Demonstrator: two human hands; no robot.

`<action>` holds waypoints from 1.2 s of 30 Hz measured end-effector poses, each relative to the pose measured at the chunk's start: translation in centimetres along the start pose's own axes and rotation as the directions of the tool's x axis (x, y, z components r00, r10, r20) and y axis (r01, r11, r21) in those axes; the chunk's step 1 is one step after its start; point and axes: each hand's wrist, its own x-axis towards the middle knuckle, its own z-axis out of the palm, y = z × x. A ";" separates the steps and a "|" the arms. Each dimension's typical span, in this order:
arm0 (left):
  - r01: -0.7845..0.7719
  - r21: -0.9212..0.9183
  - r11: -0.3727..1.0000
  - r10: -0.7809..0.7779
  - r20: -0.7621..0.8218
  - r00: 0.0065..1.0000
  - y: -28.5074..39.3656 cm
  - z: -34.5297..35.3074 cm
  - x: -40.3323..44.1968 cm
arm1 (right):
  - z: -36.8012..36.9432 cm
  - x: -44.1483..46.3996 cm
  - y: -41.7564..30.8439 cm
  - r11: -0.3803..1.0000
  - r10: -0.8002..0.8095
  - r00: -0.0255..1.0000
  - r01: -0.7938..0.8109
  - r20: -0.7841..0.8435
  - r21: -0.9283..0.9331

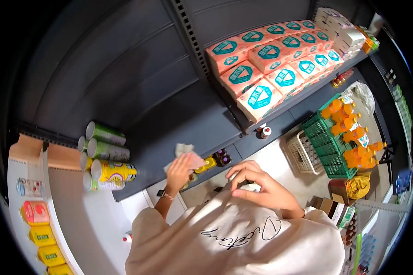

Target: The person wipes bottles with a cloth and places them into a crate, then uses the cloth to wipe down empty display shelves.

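My left hand [181, 171], with a dark watch on its wrist, presses a pale cloth [184, 149] onto the dark grey shelf [170, 121]. The cloth sticks out beyond the fingertips and at the side of the hand. In front of my chest, my right hand [257, 185] is held with bent, closed fingers. Something greyish-white shows beneath its fingers, too hidden to name. Left of the cloth on the same shelf, several green and yellow cans [108, 149] lie on their sides, stacked.
Pink tissue packs [261, 64] fill a shelf at upper right. Below stand a green crate [323, 137] with orange drink bottles [348, 123] and a white basket [303, 153]. Yellow-capped bottles [205, 164] sit under the shelf edge. Yellow packs [43, 236] line the left shelf.
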 end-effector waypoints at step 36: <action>0.293 -0.272 0.917 -0.334 -0.117 0.935 9.2 6.6 19.8 | -1.2 0.4 3.3 0.882 -0.026 0.760 0.324 -0.650 0.343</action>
